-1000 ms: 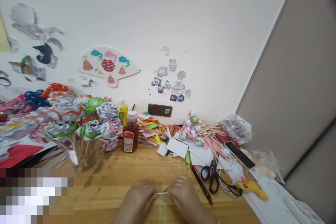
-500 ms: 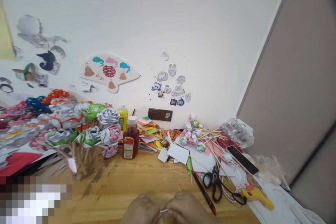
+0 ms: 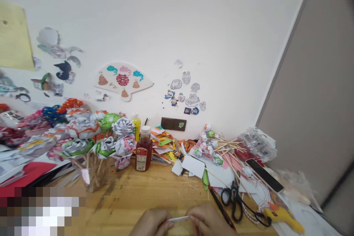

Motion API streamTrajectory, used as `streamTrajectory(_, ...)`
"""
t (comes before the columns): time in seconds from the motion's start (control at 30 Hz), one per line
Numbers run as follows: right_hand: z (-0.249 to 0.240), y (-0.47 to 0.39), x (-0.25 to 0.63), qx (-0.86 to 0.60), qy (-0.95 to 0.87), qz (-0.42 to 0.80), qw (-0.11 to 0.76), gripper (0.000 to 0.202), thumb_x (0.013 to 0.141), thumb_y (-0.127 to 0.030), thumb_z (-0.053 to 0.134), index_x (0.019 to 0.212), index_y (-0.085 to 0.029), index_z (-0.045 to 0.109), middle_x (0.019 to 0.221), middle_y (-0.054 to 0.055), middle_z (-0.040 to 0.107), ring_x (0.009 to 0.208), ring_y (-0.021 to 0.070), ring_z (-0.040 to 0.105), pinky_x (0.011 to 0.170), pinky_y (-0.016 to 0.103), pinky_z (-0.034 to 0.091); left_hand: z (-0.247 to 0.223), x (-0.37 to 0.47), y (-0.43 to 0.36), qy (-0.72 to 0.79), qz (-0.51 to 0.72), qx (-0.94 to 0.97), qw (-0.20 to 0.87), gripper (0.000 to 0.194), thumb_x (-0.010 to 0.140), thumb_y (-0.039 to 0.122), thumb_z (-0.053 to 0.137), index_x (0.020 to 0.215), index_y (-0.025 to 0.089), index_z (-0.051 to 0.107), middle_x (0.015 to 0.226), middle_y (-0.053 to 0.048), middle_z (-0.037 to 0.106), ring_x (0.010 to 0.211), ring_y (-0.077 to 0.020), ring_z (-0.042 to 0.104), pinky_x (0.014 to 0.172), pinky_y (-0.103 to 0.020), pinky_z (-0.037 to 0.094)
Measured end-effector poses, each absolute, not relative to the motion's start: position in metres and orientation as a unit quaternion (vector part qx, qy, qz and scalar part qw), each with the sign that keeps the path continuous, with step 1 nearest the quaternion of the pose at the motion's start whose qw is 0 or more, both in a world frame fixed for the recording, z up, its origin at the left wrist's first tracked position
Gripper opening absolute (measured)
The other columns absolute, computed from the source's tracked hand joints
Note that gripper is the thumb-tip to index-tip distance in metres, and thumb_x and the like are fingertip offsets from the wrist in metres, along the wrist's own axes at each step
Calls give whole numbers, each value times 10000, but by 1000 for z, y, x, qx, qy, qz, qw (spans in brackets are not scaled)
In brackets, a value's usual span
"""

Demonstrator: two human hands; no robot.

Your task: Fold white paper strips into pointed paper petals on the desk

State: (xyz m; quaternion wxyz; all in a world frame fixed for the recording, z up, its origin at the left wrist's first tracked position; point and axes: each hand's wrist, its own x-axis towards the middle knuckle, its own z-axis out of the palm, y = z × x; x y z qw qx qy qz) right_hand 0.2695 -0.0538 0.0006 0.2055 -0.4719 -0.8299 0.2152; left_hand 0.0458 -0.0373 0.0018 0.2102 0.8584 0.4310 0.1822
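Note:
At the bottom centre, over the wooden table (image 3: 124, 206), a narrow white strip, probably paper (image 3: 179, 218), spans the gap between my hands. My left hand (image 3: 153, 222) pinches its left end between thumb and fingers. The other end is pinched by my right hand (image 3: 207, 220). Both hands are cut off by the lower edge of the view. Close to my right hand lie a red and black pen (image 3: 221, 206) and black-handled scissors (image 3: 233, 199).
A clear container (image 3: 95, 179) of paper flowers (image 3: 106, 146) stands left. Behind my hands is a bottle of red liquid (image 3: 143, 151). Paper scraps (image 3: 193, 165), small flowers on sticks (image 3: 215, 143), a phone (image 3: 264, 175) and a yellow glue gun (image 3: 284, 218) lie right.
My view has shifted slightly, so the scene sits further right and lower. My hands are further apart, and more of the white strip shows between them.

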Motion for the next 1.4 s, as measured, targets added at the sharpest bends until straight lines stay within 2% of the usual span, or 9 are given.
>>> streamTrajectory(0.27,3,-52,265,-461,-822,247,227,517,925,-462,305,653,-173,635,614,20,614,611,148,569,624,213,423,0,46,-35,419,199,854,234,336,898,287,367,601,190,491,594,19,615,556,-108,562,537,-151,377)
streamTrajectory(0.33,0,-50,270,-464,-809,268,244,556,926,-510,267,757,-170,674,620,29,629,608,159,583,621,228,442,-2,40,-28,422,236,848,216,353,903,294,335,617,195,516,612,7,636,570,-119,586,546,-159,400)
streamTrajectory(0.43,-5,-45,280,-503,-779,235,291,535,928,-503,263,1044,-156,654,731,70,681,704,197,618,725,289,469,-2,20,-11,471,321,813,118,371,912,315,291,752,201,605,719,-32,693,657,-156,640,612,-201,453)
streamTrajectory(0.5,-6,-41,285,-526,-765,203,312,478,928,-449,302,1086,-152,641,872,108,698,833,223,625,812,326,456,1,5,1,523,345,779,-4,339,903,332,322,936,193,630,895,-80,712,785,-202,658,718,-270,474)
streamTrajectory(0.67,-6,-40,284,-528,-777,140,314,328,899,-273,374,1030,-187,663,999,97,687,937,227,611,828,335,459,6,-5,9,619,182,754,-125,379,860,191,359,1159,75,561,986,-179,681,875,-304,640,753,-422,482)
streamTrajectory(0.83,-3,-28,290,-538,-785,36,306,352,832,-140,410,1112,-202,614,1074,87,655,1011,228,571,885,364,437,1,19,-9,541,164,817,-107,356,800,145,479,1131,195,602,1251,-119,568,1168,-312,491,970,-486,369)
streamTrajectory(1.03,12,17,293,-607,-765,-130,173,421,775,-56,469,1172,-143,578,1225,115,579,1101,251,512,940,358,368,6,25,-20,559,115,821,-32,353,832,220,499,1165,149,590,1250,-171,555,1167,-330,490,979,-499,366)
streamTrajectory(1.23,7,36,284,-613,-757,-175,141,182,780,-67,562,920,-124,664,997,123,674,948,267,574,831,351,392,4,18,-13,560,122,819,-33,313,842,265,484,1095,162,637,1261,-162,549,1226,-345,426,1003,-505,341)
streamTrajectory(1.4,-7,40,289,-607,-760,-193,129,181,837,-24,513,808,-139,649,879,88,674,857,226,581,793,324,394,-3,24,-16,527,134,839,-27,335,835,252,491,1126,146,618,1245,-169,559,1215,-341,439,1002,-505,348)
